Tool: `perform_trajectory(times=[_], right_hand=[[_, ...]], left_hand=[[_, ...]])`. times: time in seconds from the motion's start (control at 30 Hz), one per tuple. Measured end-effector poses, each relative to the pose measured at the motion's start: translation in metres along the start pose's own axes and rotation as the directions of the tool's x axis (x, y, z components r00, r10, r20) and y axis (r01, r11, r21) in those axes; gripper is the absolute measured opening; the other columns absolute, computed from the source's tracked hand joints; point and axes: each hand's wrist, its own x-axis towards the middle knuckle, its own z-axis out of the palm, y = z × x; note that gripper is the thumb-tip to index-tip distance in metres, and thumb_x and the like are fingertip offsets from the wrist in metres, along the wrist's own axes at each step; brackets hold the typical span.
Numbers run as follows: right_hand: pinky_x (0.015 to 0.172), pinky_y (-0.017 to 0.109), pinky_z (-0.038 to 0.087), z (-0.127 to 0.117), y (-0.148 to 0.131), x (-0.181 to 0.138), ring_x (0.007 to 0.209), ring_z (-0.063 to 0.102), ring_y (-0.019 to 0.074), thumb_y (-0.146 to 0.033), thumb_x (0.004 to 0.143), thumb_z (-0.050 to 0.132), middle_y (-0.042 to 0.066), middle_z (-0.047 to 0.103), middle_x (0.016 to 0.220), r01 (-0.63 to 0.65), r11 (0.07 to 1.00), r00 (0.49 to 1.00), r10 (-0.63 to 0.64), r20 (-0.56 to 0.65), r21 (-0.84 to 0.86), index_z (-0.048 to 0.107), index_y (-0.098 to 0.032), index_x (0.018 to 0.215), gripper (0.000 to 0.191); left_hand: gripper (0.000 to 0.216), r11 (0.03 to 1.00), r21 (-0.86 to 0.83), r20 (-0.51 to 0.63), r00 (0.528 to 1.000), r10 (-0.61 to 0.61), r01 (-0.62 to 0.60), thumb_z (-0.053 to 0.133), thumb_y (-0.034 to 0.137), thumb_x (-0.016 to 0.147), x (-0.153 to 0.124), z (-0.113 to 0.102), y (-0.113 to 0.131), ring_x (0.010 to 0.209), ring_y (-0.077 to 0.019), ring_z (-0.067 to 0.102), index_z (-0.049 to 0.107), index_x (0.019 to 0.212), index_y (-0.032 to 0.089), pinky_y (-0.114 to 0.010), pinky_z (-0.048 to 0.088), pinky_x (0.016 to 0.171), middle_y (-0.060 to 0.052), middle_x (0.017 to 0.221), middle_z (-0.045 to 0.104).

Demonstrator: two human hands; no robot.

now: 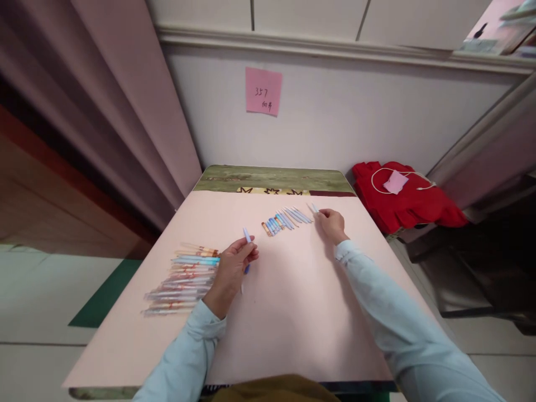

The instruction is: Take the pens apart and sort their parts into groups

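Observation:
My left hand (233,272) holds a small blue pen part (247,237) upright between its fingertips, just above the pink table (285,312). Right beside that hand, at the table's left, lies a pile of several pens (184,279). My right hand (331,223) reaches to the far side and pinches a pale pen cap (312,208) at the right end of a row of several caps and short pen parts (285,220). Both arms wear light blue sleeves.
A pink sticky note (263,91) hangs on the wall behind the table. A red bag (402,204) with a white cord sits on a seat to the right. A curtain (125,111) hangs at the left. A green patterned strip (272,180) edges the table's far side.

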Motion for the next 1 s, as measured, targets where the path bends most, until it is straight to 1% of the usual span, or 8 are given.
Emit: perform_trajectory(times=[0.2,0.37,0.47,0.5,0.53,0.6,0.73,1.0], right_hand=[[0.083,0.036,0.042,0.015,-0.005,0.012,0.087,0.060,0.0254,-0.032,0.073,0.066,0.011,0.072,0.087,0.105,0.960,0.994,-0.093,0.058,-0.258,0.075,-0.019,0.083,0.019],[0.083,0.035,0.043,0.015,-0.025,-0.042,0.093,0.060,0.0237,-0.039,0.088,0.053,0.014,0.068,0.107,0.281,0.910,0.958,-0.283,0.038,-0.305,0.069,-0.015,0.110,0.037],[0.069,0.027,0.044,0.027,-0.037,-0.117,0.073,0.061,0.0174,-0.039,0.089,0.056,0.004,0.071,0.083,0.446,0.885,0.872,-0.396,0.289,-0.135,0.071,-0.021,0.091,0.024],[0.066,0.026,0.043,0.034,-0.041,-0.145,0.068,0.060,0.0160,-0.039,0.087,0.059,0.002,0.070,0.078,0.481,0.873,0.800,-0.401,0.445,-0.078,0.070,-0.021,0.085,0.021],[0.065,0.025,0.042,0.042,-0.043,-0.170,0.066,0.060,0.0150,-0.037,0.088,0.060,0.001,0.070,0.076,0.494,0.868,0.728,-0.383,0.568,-0.048,0.069,-0.021,0.082,0.019],[0.064,0.025,0.040,0.056,-0.048,-0.211,0.067,0.061,0.0149,-0.033,0.087,0.063,0.001,0.071,0.076,0.515,0.850,0.667,-0.316,0.675,-0.111,0.067,-0.021,0.080,0.015],[0.064,0.026,0.036,0.068,-0.055,-0.242,0.072,0.061,0.0169,-0.026,0.083,0.066,0.004,0.071,0.083,0.526,0.780,0.708,-0.181,0.683,-0.339,0.065,-0.019,0.089,0.009],[0.064,0.028,0.037,0.057,-0.059,-0.241,0.073,0.064,0.0203,-0.010,0.079,0.056,0.008,0.072,0.082,0.588,0.711,0.687,-0.187,0.702,-0.386,0.066,-0.018,0.081,0.013]], left_hand=[[0.046,0.993,0.108,-0.083,0.996,-0.032,0.041,0.083,0.036,0.064,-0.002,-0.006,0.023,0.066,-0.0152,0.064,0.066,0.101,0.015,-0.019,0.040,0.046,-0.005,0.079,0.069],[0.041,0.996,0.083,-0.064,0.998,-0.028,0.033,0.083,0.034,0.064,-0.007,-0.011,0.029,0.065,-0.0148,0.064,0.065,0.097,0.016,-0.022,0.045,0.049,-0.004,0.079,0.068],[0.040,0.998,0.064,-0.051,0.999,-0.016,0.019,0.083,0.033,0.064,-0.010,-0.014,0.029,0.067,-0.0147,0.064,0.065,0.095,0.016,-0.022,0.046,0.052,-0.004,0.081,0.068],[0.039,0.999,0.053,-0.045,0.999,-0.006,0.009,0.083,0.032,0.064,-0.011,-0.015,0.030,0.067,-0.0144,0.064,0.066,0.095,0.016,-0.023,0.047,0.053,-0.004,0.081,0.068],[0.039,0.999,0.042,-0.039,0.999,0.004,-0.002,0.083,0.032,0.064,-0.013,-0.015,0.030,0.067,-0.0142,0.064,0.066,0.095,0.015,-0.023,0.048,0.054,-0.004,0.080,0.068],[0.039,0.999,0.034,-0.036,0.999,0.017,-0.015,0.083,0.031,0.064,-0.016,-0.017,0.032,0.067,-0.0140,0.064,0.066,0.095,0.015,-0.023,0.048,0.055,-0.004,0.079,0.068],[0.038,0.998,0.051,-0.039,0.999,0.029,-0.027,0.082,0.031,0.065,-0.025,-0.020,0.033,0.063,-0.0141,0.063,0.066,0.095,0.015,-0.024,0.048,0.054,-0.003,0.076,0.066],[0.035,1.000,0.008,0.031,0.999,-0.014,0.014,0.084,0.025,0.063,-0.039,-0.015,0.031,0.064,-0.0131,0.064,0.067,0.091,0.013,-0.028,0.052,0.067,-0.003,0.077,0.067]])
